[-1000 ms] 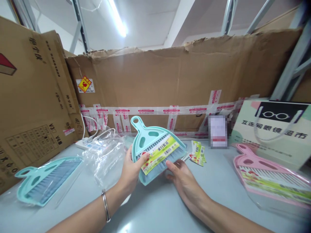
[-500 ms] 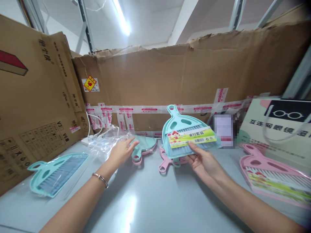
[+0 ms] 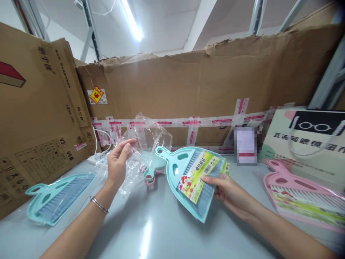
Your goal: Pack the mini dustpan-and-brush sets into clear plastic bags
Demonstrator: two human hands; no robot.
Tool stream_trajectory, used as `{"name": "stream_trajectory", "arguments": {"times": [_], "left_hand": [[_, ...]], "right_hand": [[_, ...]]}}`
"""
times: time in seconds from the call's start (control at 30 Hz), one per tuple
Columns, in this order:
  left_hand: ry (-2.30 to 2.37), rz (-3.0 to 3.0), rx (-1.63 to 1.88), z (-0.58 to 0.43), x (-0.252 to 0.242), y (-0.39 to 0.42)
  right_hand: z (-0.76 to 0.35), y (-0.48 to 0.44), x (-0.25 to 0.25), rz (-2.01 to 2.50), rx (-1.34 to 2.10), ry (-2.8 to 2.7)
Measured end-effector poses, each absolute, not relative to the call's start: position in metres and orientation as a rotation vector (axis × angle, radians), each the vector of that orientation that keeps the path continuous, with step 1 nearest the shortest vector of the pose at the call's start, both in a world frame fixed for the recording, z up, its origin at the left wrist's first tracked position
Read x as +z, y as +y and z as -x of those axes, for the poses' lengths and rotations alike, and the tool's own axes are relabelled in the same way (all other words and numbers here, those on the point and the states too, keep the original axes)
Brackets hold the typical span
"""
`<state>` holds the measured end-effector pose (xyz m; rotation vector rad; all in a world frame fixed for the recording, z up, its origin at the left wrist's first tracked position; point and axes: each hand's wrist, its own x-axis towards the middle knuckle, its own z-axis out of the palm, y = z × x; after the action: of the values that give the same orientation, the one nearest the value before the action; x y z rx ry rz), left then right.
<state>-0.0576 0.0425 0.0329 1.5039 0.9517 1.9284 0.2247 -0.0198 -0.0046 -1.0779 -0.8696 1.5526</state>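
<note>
Far left: cardboard box (image 3: pixel 40 118) printed with Chinese characters and "V3". Red-and-yellow sticker (image 3: pixel 97 95) on the cardboard wall behind it, writing too small to read. Bagged teal brush set (image 3: pixel 58 196) lies flat on the counter (image 3: pixel 151 230).

Left hand (image 3: pixel 118 163), bracelet (image 3: pixel 99 205) at the wrist, is raised. Its fingers pinch a clear plastic bag (image 3: pixel 151 138), which hangs lifted off the counter. Half a second ago that hand was flat, reaching toward the bag while it rested on the counter. Small teal and pink pans (image 3: pixel 152 172) sit just behind.

Centre: teal dustpan-and-brush set (image 3: pixel 185 172), held above the counter and tilted, handle hole to upper left, grey-blue bristles showing. A green-yellow label with red mushrooms and Chinese print runs diagonally across it. Earlier the set stood upright, handle up, farther right. Right hand (image 3: pixel 229 190) grasps its lower right edge, thumb on the bristles, fingers beneath.

Right: paper bag (image 3: pixel 304 151) with a spectacles logo and Chinese characters. Pink set (image 3: pixel 302 196) lies in front of it.
</note>
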Motion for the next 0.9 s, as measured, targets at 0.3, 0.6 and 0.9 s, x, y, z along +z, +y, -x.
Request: {"name": "stream_trajectory", "arguments": {"times": [0.3, 0.6, 0.9], "left_hand": [[0.65, -1.41, 1.755, 0.047, 0.037, 0.033], [0.693, -1.205, 1.373, 0.023, 0.029, 0.013], [0.747, -1.201, 1.102, 0.015, 0.019, 0.011]], "right_hand": [[-0.22, -0.022, -0.003, 0.993, 1.653, -0.816], [-0.209, -0.026, -0.014, 0.904, 1.692, -0.722], [-0.21, -0.027, -0.015, 0.933, 1.575, -0.789]]}}
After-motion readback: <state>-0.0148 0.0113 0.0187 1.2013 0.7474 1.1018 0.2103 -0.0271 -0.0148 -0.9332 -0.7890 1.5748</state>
